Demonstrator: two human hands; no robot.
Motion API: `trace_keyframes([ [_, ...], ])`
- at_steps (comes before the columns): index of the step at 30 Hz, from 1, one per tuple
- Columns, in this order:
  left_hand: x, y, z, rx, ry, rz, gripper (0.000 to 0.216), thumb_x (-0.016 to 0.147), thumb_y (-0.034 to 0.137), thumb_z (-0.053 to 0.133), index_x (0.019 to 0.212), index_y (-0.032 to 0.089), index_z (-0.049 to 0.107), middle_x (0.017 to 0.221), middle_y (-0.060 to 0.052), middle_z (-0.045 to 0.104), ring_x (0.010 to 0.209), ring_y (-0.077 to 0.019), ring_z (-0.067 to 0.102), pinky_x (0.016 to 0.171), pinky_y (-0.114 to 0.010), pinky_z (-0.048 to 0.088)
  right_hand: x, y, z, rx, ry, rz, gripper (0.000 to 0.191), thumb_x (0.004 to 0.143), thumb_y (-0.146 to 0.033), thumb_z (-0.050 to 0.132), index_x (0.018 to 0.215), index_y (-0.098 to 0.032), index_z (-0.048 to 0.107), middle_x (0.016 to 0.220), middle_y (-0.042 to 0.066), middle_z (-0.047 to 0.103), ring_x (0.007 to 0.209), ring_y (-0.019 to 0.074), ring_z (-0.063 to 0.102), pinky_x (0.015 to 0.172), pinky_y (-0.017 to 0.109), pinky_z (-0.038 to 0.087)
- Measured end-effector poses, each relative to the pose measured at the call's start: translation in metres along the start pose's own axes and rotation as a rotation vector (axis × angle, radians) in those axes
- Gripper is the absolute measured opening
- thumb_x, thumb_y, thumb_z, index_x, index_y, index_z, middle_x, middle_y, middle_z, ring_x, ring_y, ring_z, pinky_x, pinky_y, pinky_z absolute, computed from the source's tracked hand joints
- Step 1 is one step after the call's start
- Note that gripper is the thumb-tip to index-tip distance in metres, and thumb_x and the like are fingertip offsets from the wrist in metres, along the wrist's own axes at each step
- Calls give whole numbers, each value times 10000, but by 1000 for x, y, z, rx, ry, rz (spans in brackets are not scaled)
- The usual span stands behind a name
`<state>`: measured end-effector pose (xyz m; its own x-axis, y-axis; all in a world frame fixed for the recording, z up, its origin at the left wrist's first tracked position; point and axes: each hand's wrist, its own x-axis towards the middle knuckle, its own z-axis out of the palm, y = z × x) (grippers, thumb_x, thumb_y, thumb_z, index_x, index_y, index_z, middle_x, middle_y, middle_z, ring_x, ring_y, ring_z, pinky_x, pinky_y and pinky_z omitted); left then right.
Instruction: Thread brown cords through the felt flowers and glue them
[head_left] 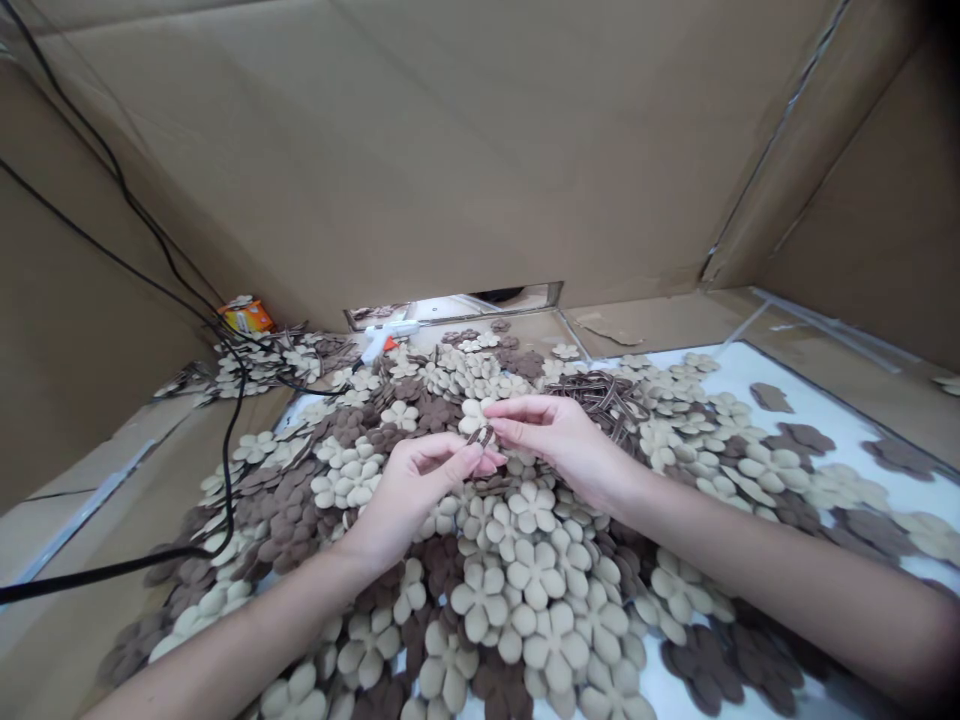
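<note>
My left hand (416, 500) and my right hand (559, 440) meet in the middle of the view, above a thick layer of flower-shaped cutouts. Between their fingertips is a small brown strip piece (480, 436), pinched from both sides. Beige flower cutouts (532, 570) and brown flower cutouts (442, 560) lie overlapping beneath both hands. Just past my right fingers sits a tangled heap of thin brown strips (600, 400), not touching my hand. Much of the small piece is hidden by my fingers.
A white hot glue gun (382, 340) lies at the far side of the flowers, near an orange box (247, 317). A black cable (232, 470) runs down the left. Cardboard walls (375, 170) surround the white work surface (750, 375).
</note>
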<state>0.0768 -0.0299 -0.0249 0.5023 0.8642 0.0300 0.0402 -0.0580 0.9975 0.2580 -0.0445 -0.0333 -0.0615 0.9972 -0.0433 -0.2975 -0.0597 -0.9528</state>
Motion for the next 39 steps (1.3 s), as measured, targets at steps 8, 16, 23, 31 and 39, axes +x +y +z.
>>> trace_keyframes([
  [8,0,-1,-1,16,30,20,188,810,339,644,718,202,735,815,-27,749,869,-203,682,818,-253,506,-2,-6,1,-64,-25,-15,228,617,-273,801,808,-179,721,805,20,726,736,124,658,785,282,508],
  [16,-4,3,1,-10,8,53,188,824,307,625,714,189,722,667,-30,725,608,-165,657,595,-237,533,-2,-8,2,-106,-30,-54,214,655,-253,771,850,-181,721,888,24,726,816,128,659,830,279,498],
  [23,-4,7,3,-24,7,15,215,815,320,635,680,166,701,649,-28,718,573,-142,634,560,-221,516,-8,-14,6,-229,-43,-62,256,759,-309,680,978,-185,727,1020,55,717,947,171,651,887,295,485],
  [31,-4,4,1,-4,-17,31,268,853,296,591,623,173,656,587,3,675,714,-156,670,676,-223,508,-10,-16,8,-232,-61,-111,270,738,-348,706,964,-203,736,980,37,731,962,188,653,861,285,508],
  [39,-4,6,1,22,-35,11,260,847,300,596,624,180,656,596,2,678,692,-148,648,706,-242,494,-6,-8,3,-196,-49,-130,228,701,-301,745,911,-211,740,964,26,737,891,161,678,828,267,527],
])
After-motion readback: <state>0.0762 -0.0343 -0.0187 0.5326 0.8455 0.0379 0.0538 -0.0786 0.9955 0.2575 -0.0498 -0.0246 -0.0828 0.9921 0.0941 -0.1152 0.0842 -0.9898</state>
